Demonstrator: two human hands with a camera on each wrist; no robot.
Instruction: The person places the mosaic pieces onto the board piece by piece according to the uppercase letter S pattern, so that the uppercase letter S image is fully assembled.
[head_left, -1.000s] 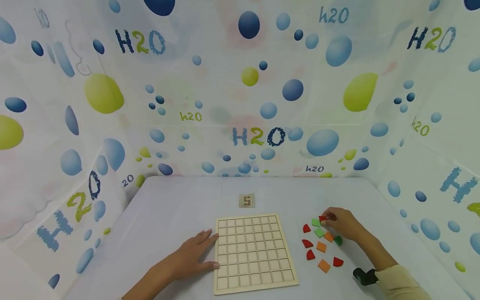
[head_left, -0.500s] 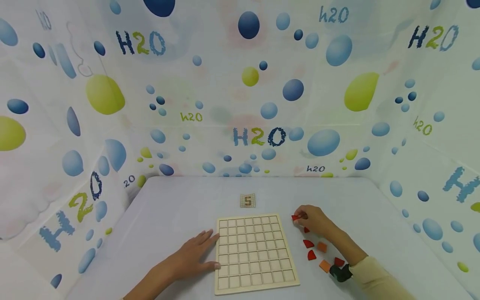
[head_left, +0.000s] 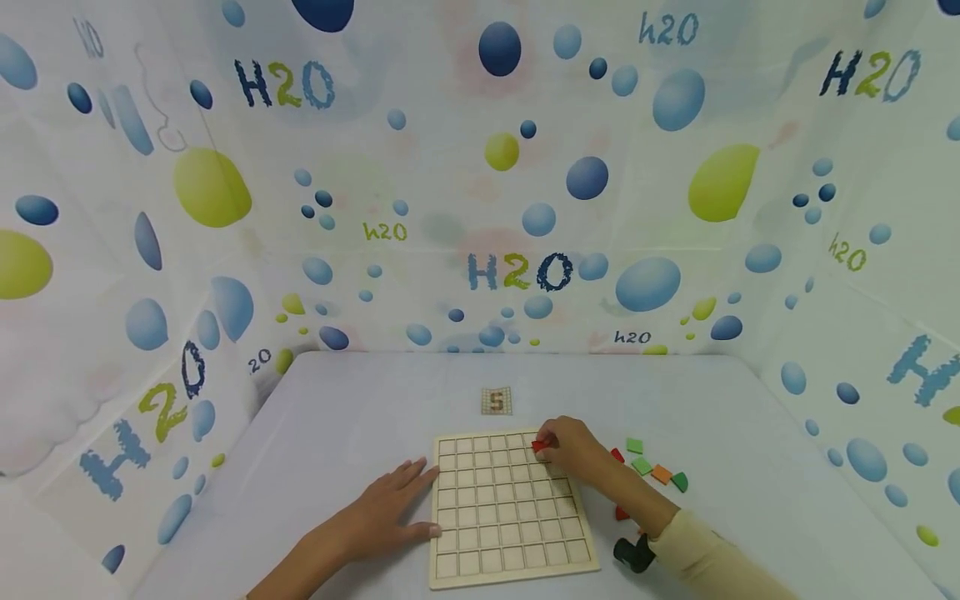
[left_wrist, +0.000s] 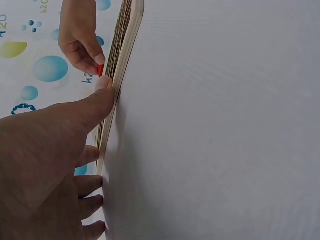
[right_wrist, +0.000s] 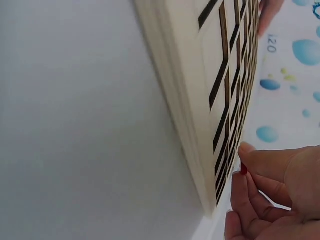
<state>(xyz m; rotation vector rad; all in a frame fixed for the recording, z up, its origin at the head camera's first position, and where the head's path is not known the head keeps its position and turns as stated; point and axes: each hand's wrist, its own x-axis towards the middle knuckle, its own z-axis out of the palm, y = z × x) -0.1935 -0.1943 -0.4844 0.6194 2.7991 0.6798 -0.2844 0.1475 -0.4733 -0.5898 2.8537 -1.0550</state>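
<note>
A wooden grid board lies on the white table, its square cells bare where they show. My right hand pinches a red quarter-circle tile between thumb and fingers over the board's far right corner. In the right wrist view the red tile shows edge-on at the fingertips. My left hand rests along the board's left edge with fingers spread and straight; the left wrist view shows the thumb touching the board's rim.
Right of the board lie loose tiles: light green squares, an orange square, a dark green piece and red pieces, some hidden by my right arm. A small card with an S-like pattern lies behind the board.
My right hand has picked the red tile from the loose pieces and carried it left to over the board's far right corner. My left hand has stayed at the board's edge.
</note>
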